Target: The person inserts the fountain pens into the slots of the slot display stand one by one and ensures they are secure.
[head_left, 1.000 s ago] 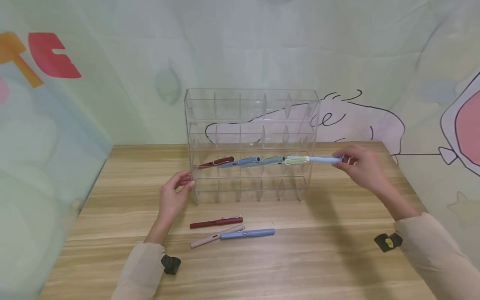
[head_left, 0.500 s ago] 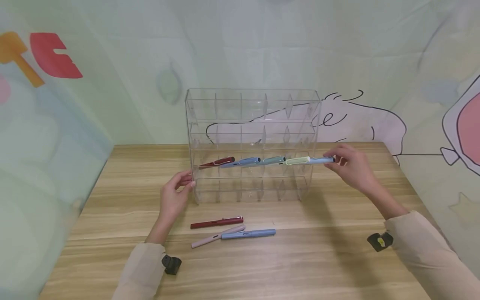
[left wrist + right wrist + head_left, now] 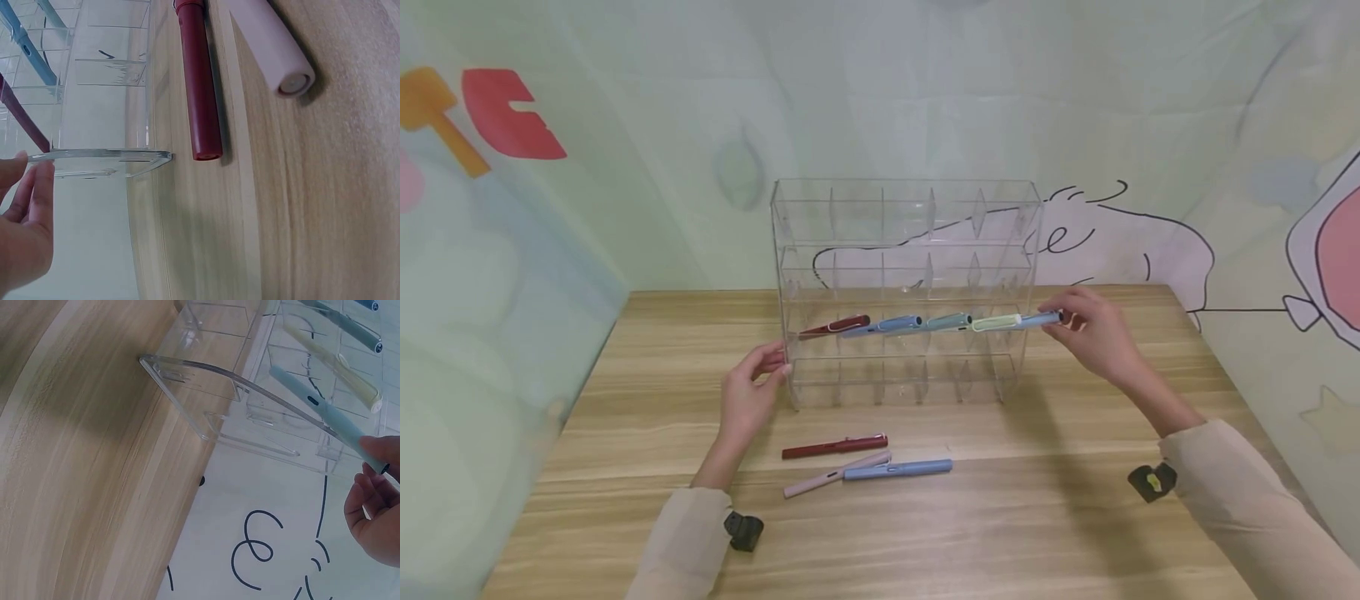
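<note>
A clear acrylic pen rack point(image 3: 902, 357) stands upright on the table. My left hand point(image 3: 751, 396) grips its left side panel low down, thumb and fingers on either face of the panel point(image 3: 100, 154). At the rack's right side, my right hand point(image 3: 1096, 337) pinches the cap end of a light blue pen point(image 3: 325, 411). That pen's other end reaches past the right side panel into the shelf row. Along the same row lie a dark red pen point(image 3: 835, 326), a blue pen point(image 3: 895, 323), a teal pen point(image 3: 947, 322) and a pale yellow-green pen point(image 3: 996, 322).
In front of the rack, another dark red pen point(image 3: 835, 447) lies on the wooden table point(image 3: 970, 542). Beside it a pale pink pen point(image 3: 820, 481) and another blue pen point(image 3: 898, 470) touch or overlap. A printed cloth backdrop point(image 3: 880, 100) rises behind the table.
My right hand has moved left, sliding the light blue pen further into the rack's row behind the yellow-green pen. The left hand stays on the side panel.
</note>
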Motion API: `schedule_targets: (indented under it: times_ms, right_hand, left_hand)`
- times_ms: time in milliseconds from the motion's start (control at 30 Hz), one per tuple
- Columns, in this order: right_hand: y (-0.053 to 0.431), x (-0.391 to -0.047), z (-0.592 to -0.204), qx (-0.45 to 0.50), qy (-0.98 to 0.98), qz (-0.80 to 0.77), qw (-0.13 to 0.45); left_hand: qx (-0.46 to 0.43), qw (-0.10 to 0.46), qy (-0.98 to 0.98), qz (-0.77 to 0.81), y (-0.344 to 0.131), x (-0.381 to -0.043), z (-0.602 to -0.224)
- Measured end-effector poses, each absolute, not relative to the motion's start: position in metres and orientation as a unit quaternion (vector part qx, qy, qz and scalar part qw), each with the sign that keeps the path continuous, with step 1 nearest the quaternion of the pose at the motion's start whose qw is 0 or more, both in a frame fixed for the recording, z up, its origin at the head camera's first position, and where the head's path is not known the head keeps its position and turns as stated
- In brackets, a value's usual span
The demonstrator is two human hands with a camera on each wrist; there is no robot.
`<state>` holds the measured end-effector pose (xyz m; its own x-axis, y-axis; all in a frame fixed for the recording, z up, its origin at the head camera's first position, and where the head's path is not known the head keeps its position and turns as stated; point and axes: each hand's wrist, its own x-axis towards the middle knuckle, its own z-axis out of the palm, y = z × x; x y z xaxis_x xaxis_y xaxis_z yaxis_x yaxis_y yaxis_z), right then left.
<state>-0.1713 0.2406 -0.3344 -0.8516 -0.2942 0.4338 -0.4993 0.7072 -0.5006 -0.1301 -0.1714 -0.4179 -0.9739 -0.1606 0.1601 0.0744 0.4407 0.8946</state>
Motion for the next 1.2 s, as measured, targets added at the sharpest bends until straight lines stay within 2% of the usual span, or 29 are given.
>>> schedule_targets:
  times_ms: [200,467,800,1200]
  right_hand:
    - [0.243,-0.168,-0.330,0.209,-0.915,0.318,0.137]
    - [0.249,-0.162,-0.320,0.141,-0.934,0.311,0.105]
    - [0.251,-0.163,-0.322,0.154,-0.930,0.316,0.105]
    - [0.255,-0.163,-0.322,0.145,-0.926,0.340,0.073]
  left_hand:
    - [0.026,0.110,-0.840,-0.530,-0.171,-0.130,-0.418]
    - [0.031,0.107,-0.841,-0.529,-0.172,-0.130,-0.419]
    - [0.024,0.116,-0.841,-0.529,-0.172,-0.130,-0.420]
    - [0.025,0.113,-0.840,-0.529,-0.171,-0.131,-0.419]
